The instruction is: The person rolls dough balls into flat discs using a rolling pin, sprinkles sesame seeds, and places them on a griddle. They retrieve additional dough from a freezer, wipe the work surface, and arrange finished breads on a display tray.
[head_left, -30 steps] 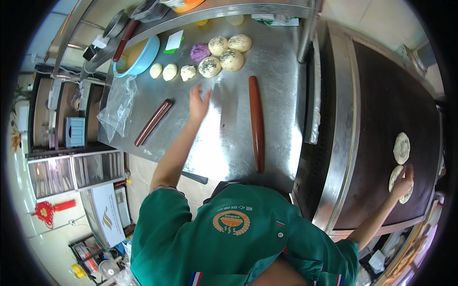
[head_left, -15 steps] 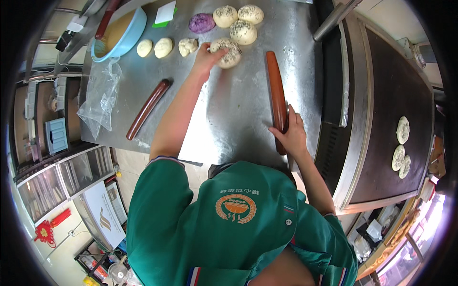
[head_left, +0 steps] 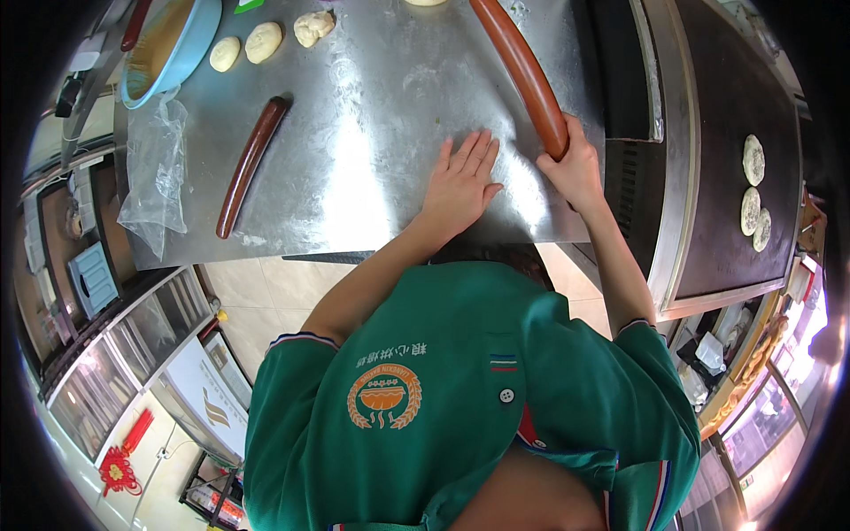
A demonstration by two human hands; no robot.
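My left hand [head_left: 460,188] lies palm down with its fingers stretched, over the steel table [head_left: 381,115] near its front edge. Whatever may be under the palm is hidden. My right hand [head_left: 575,170] is wrapped round the near end of a thick reddish-brown rolling pin [head_left: 524,71], which slants away to the top of the view. A thinner dark rolling pin [head_left: 252,168] rests on the table at the left. Three pale dough pieces sit beyond it: a small ball [head_left: 225,54], a rounder one [head_left: 264,42] and a lumpy one [head_left: 313,28].
A light blue basin [head_left: 211,35] stands at the far left, above a clear plastic bag [head_left: 155,181]. On the right, a dark flat griddle [head_left: 717,115] holds three seeded dough rounds [head_left: 753,159]. Part of another dough piece [head_left: 426,2] shows at the top edge.
My left hand has come back from the seeded dough ball to the front of the table and flattened. My right hand has closed round the thick rolling pin, now tilted. The view has shifted nearer.
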